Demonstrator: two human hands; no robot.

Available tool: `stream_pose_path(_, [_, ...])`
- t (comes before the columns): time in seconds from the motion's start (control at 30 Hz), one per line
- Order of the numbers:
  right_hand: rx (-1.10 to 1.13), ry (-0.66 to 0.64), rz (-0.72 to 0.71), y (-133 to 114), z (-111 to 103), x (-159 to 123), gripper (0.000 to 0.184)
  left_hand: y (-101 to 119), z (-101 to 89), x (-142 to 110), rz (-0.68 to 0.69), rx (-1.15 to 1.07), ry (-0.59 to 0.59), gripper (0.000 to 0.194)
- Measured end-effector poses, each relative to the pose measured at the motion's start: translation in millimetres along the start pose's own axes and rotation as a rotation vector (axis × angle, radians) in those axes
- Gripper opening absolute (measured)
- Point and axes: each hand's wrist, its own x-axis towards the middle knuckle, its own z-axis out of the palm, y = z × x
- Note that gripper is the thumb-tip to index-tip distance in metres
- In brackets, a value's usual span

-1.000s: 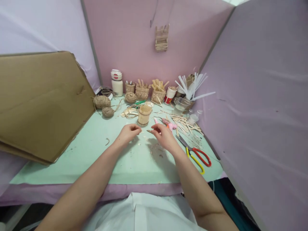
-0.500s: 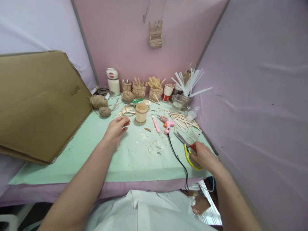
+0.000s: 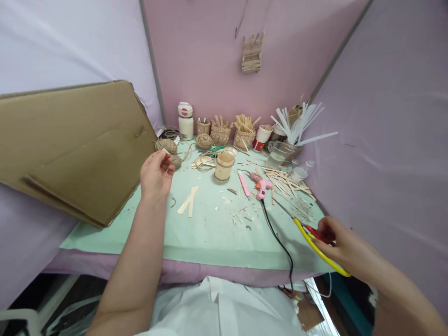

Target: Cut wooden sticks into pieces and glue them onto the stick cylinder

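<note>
My left hand point(image 3: 156, 175) is raised over the left side of the table, its fingertips pinching a small pale wood piece point(image 3: 165, 151), mostly hidden. Below and to its right, two flat wooden sticks point(image 3: 191, 201) lie crossed. In my right hand point(image 3: 338, 240) are scissors point(image 3: 301, 224) with one red and one yellow handle, gripped by the red one. Their blades point toward the pink glue gun point(image 3: 262, 185), which rests on the table with its black cord trailing to the front edge. A small wooden cup point(image 3: 224, 167) bound with twine stands near the middle.
A pink cutter point(image 3: 244, 184) lies beside the glue gun. Thin wood strips point(image 3: 285, 179) are scattered at right. Along the back stand a white glue bottle point(image 3: 185, 121), stick-filled baskets point(image 3: 244, 137) and white glue sticks point(image 3: 297, 122). A large cardboard sheet point(image 3: 80, 144) leans at left.
My left hand has moved left, away from the cup, uncovering the crossed sticks. My right hand has taken up the scissors from the table and drawn them right. The view has shifted left.
</note>
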Motion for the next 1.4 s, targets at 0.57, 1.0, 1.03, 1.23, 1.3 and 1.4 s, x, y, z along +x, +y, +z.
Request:
stream_pose_path(0.57, [0.139, -0.009, -0.647, -327, 123, 67, 0.025, 32, 19.9, -52, 0.134, 0.014, -0.189, 0.01])
stream_pose_path(1.0, [0.247, 0.182, 0.119, -94, 27, 128, 0.042, -47, 51.2, -60, -0.43, 0.184, -0.389, 0.026])
stream_pose_path(1.03, [0.268, 0.158, 0.129, -91, 31, 132, 0.04, -52, 50.7, -59, -0.462, 0.204, -0.381, 0.026])
stream_pose_path(1.23, [0.413, 0.096, 0.178, -93, 50, 150, 0.022, -65, 29.8, -47, -0.468, 0.255, -0.298, 0.026])
stream_pose_path(1.3, [0.485, 0.103, 0.19, -90, 50, 151, 0.023, -67, 24.0, -42, -0.504, 0.249, -0.271, 0.026])
stream_pose_path(1.4, [0.642, 0.13, 0.188, -89, 46, 147, 0.024, -70, 20.3, -38, -0.544, 0.237, -0.261, 0.026])
